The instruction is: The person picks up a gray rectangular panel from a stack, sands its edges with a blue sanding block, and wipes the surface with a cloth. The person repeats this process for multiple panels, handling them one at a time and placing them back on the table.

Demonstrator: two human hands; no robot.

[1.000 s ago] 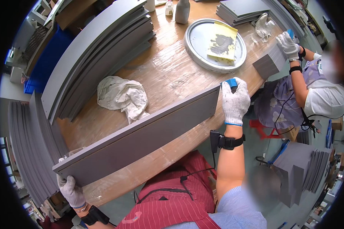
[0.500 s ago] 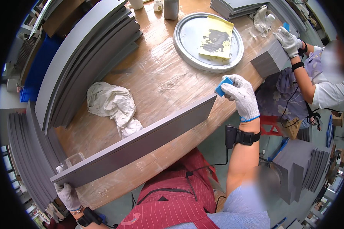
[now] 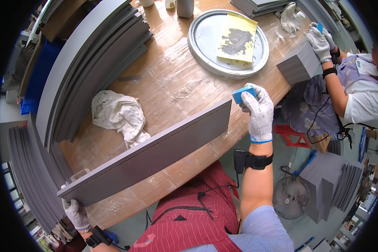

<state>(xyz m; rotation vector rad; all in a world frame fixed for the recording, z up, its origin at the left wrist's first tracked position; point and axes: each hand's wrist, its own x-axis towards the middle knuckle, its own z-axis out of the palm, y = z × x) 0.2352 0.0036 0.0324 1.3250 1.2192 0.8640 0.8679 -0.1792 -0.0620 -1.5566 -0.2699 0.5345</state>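
Blue block [image 3: 243,94] between right hand [image 3: 258,113] fingers, seemingly at grey board [image 3: 149,157] end.

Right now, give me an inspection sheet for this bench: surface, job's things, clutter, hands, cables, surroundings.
Surface: wooden table, wrapped in clear film, smudged grey.
Job's things: long grey board held on edge along the near side; blue block at its right end.
Clutter: crumpled rag; round metal tray with a smeared yellow sheet; containers at the far edge.
Hands: left hand, gloved, grips the board's left end; right hand, gloved, holds the block.
Cables: a black wire runs from the right wrist device down to the apron.
Surroundings: stacked grey boards on the left; a co-worker handling a small grey stack; a fan on the floor.
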